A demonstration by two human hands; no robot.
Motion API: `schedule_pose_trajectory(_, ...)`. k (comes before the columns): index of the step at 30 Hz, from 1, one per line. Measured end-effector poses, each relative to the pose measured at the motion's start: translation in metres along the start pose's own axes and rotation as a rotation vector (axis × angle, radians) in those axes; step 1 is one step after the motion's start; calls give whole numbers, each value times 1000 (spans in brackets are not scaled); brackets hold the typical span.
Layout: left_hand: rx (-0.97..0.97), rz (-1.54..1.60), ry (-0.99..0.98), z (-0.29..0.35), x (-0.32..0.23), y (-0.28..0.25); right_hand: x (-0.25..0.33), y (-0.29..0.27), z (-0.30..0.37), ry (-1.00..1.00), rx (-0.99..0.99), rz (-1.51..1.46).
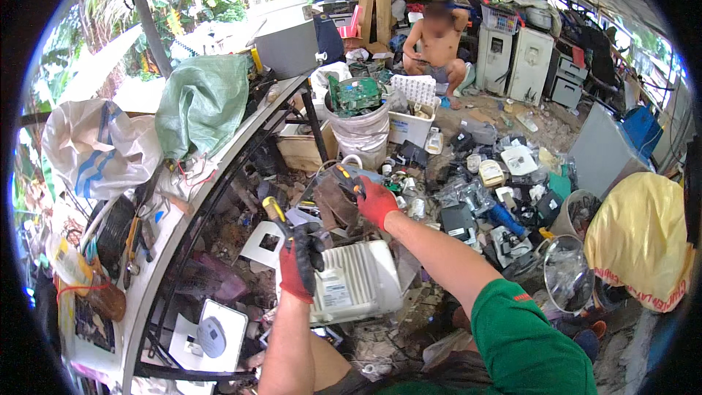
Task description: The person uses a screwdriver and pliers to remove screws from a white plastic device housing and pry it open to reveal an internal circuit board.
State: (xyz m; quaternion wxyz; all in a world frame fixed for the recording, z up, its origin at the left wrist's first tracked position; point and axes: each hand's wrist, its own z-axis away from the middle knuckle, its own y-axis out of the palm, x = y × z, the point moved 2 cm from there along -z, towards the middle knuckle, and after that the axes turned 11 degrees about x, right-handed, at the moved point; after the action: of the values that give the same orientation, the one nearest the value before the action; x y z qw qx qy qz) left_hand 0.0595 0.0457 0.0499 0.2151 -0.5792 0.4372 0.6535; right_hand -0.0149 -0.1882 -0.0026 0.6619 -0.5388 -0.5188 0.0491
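My left hand, in a red and black work glove, is closed on a tool with a yellow and black handle; the tool's kind is unclear. My right hand, in a red glove, grips a slim tool with an orange and dark handle, also too small to name. Right beside my left hand rests a white ribbed housing with a label on its face. Beyond it, between the two tools, stands a brown, worn-looking piece. A flat white frame lies left of my left hand.
Along the left runs a metal-edged table with sacks and hand tools. A white bucket of green circuit boards stands ahead. Plastic scrap covers the ground to the right, near a yellow sack. Another person sits at the back.
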Motion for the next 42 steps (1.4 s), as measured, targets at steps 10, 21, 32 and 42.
schedule_pose_trajectory(10, 106, 103, -8, -17, 1, -10, -31, 76, -78, 109, 83, 408)
schedule_pose_trajectory(21, 79, -535, 204, -70, 69, -66, 37, 8, -22, -194, 159, -749)
schedule_pose_trajectory(32, 813, -882, 20, -31, 110, 50, 10, -64, 135, -558, -56, -132)
schedule_pose_trajectory(42, 856, -1135, -202, -40, 154, 52, -28, -62, 137, -373, 151, -53)
